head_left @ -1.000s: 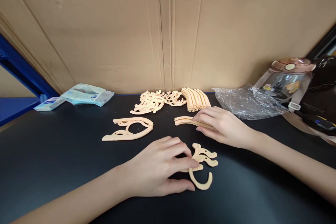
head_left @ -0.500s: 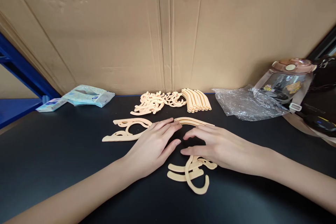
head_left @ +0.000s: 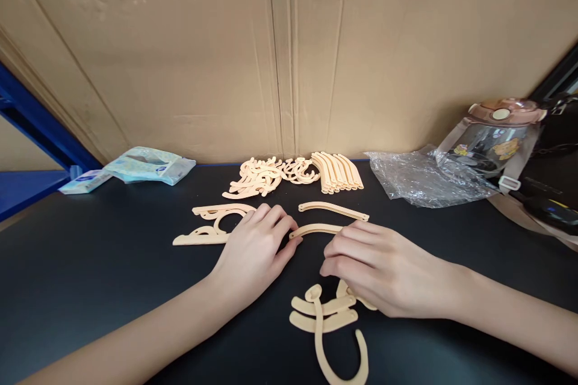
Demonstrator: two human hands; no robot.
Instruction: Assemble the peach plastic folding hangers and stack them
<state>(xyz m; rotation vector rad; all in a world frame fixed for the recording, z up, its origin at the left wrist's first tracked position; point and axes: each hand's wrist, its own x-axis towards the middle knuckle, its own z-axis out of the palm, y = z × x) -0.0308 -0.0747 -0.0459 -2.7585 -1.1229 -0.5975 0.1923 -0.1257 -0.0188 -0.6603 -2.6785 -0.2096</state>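
Note:
One curved beige hanger arm spans the gap between my hands. My left hand pinches its left end between thumb and fingers. Curled fingers of my right hand close over its right end, which they hide. A second hanger arm lies just behind it on the dark table. Partly beneath my left hand are joined hanger parts. In front of my right hand lie a hanger hook and two short curved pieces; another beige piece is partly covered by that hand.
At the back lie a heap of small beige parts, several hooks and a row of hanger arms. Clear plastic film and a strapped bottle are at right; a tissue pack is at left. Cardboard stands behind.
The front hanger arm has come toward me, apart from the one behind. My left hand now pinches it, and my right hand has curled its fingers. The hook has shifted nearer me.

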